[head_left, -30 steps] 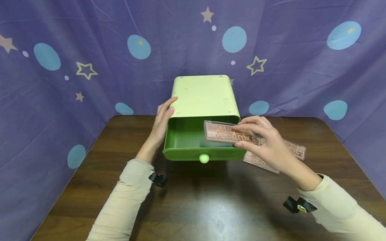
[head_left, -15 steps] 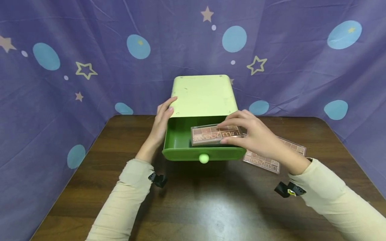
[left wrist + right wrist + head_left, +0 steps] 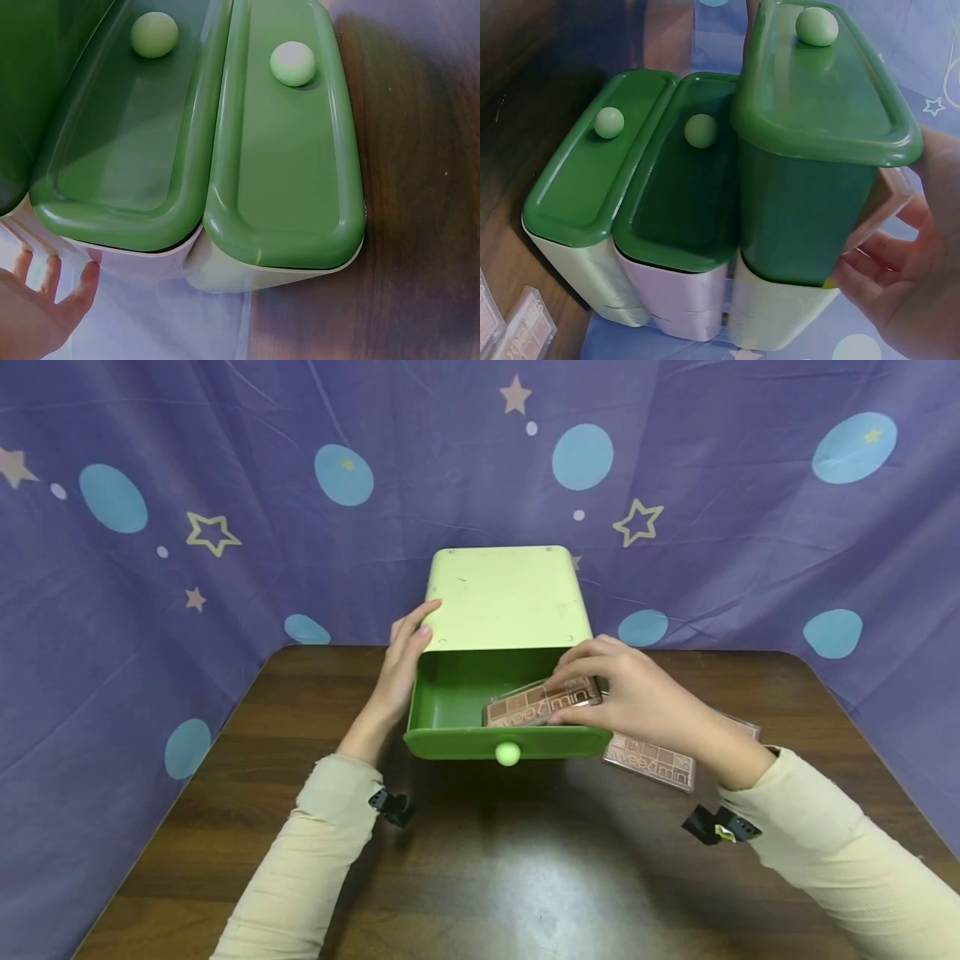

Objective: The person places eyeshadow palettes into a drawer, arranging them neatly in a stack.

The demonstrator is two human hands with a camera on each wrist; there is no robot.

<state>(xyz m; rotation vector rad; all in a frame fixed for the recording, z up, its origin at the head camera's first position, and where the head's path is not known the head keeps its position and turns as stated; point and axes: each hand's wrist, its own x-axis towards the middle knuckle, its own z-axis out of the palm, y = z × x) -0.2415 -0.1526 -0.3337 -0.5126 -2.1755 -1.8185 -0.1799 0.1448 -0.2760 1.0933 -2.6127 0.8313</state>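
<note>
A small drawer cabinet [image 3: 506,597] with a pale green top stands on the table, its green top drawer [image 3: 450,744] pulled out. My left hand [image 3: 397,668] rests against the cabinet's left side, fingertips at the top edge; the left wrist view shows the same hand [image 3: 37,315] with fingers spread on the side wall. Between thumb and fingers, my right hand [image 3: 637,693] pinches an eyeshadow palette [image 3: 521,706], tilted, with its left end down inside the drawer. In the right wrist view, part of the palette [image 3: 885,199] shows behind the drawer.
More palettes lie on the table right of the cabinet: one in front [image 3: 648,762], another [image 3: 742,724] partly behind my right forearm. Two closed drawers, a middle one [image 3: 127,127] and a bottom one [image 3: 289,165], sit below the pulled-out drawer. A purple patterned curtain [image 3: 465,468] hangs behind.
My right hand has moved left with the palette, from above the drawer's right side down into it, and the palette's left end has dipped. The left hand stays put.
</note>
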